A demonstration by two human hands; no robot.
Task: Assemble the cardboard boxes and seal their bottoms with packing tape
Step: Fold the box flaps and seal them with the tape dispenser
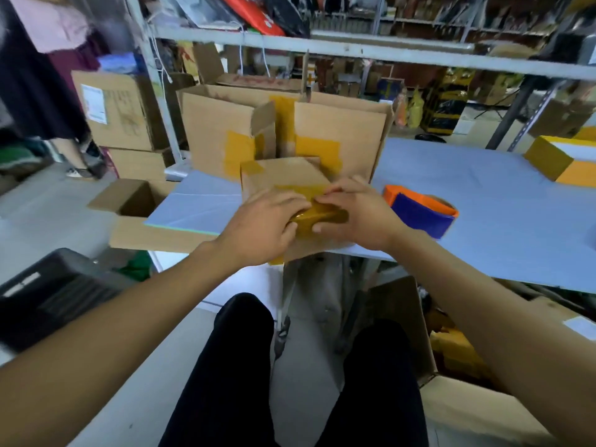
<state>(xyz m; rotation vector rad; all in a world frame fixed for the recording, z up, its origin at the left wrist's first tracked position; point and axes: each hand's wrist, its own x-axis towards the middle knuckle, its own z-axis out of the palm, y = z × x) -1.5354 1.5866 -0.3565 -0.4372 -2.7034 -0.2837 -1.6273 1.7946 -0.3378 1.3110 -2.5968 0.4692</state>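
I'm gripping the tape roll (317, 221) w/ both hands, left hand (263, 225) and right hand (353, 217); strip's running across the small box (283, 175) underneath, lying away from me.

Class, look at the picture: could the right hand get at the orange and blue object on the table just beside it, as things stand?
Probably yes. The orange and blue object lies on bare table just right of the right hand, nothing between. But that hand is busy with the tape roll.

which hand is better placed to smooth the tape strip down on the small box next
Probably the right hand: its fingertips already rest on the tape strip across the small box. The left hand is curled around the tape roll, so it is occupied.
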